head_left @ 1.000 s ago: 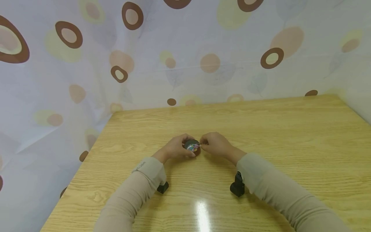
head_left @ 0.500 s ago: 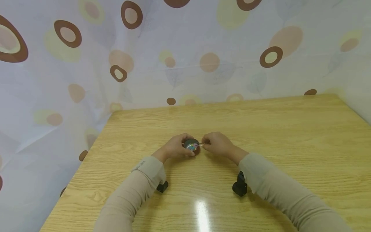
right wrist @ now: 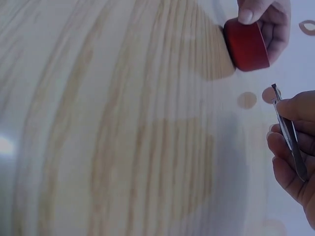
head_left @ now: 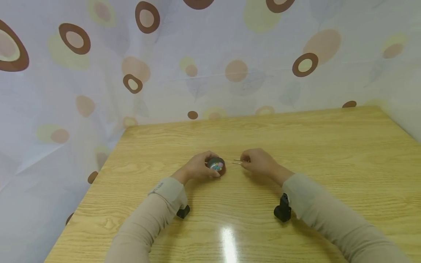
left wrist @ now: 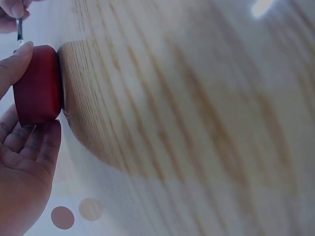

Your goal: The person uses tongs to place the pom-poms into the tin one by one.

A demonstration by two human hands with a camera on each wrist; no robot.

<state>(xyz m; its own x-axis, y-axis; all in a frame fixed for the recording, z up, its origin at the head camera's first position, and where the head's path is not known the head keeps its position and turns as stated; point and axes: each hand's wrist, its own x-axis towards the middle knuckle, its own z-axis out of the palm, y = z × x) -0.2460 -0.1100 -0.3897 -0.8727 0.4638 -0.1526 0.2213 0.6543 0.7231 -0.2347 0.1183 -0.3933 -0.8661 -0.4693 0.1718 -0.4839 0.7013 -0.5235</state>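
Observation:
A small round red container (left wrist: 39,86) stands on the wooden table, with several small colourful pieces (head_left: 217,167) visible inside it in the head view. My left hand (head_left: 198,166) grips its side, the thumb on the near rim and the fingers around the far side. To the right, apart from the container, my right hand (head_left: 260,161) pinches metal tweezers (right wrist: 290,137) between thumb and fingers. The tweezers' tips point left towards the container and stand slightly apart. I see nothing between them in the right wrist view.
The wood-grain table (head_left: 322,157) runs back to a pale curtain (head_left: 210,44) with brown and peach spots. A black wrist camera (head_left: 283,209) hangs under the right sleeve, another (head_left: 183,212) under the left. Light glares off the near tabletop.
My right hand has drawn the tweezers out from over the container and off to the right. The left hand keeps its grip on the container in nearly the same place.

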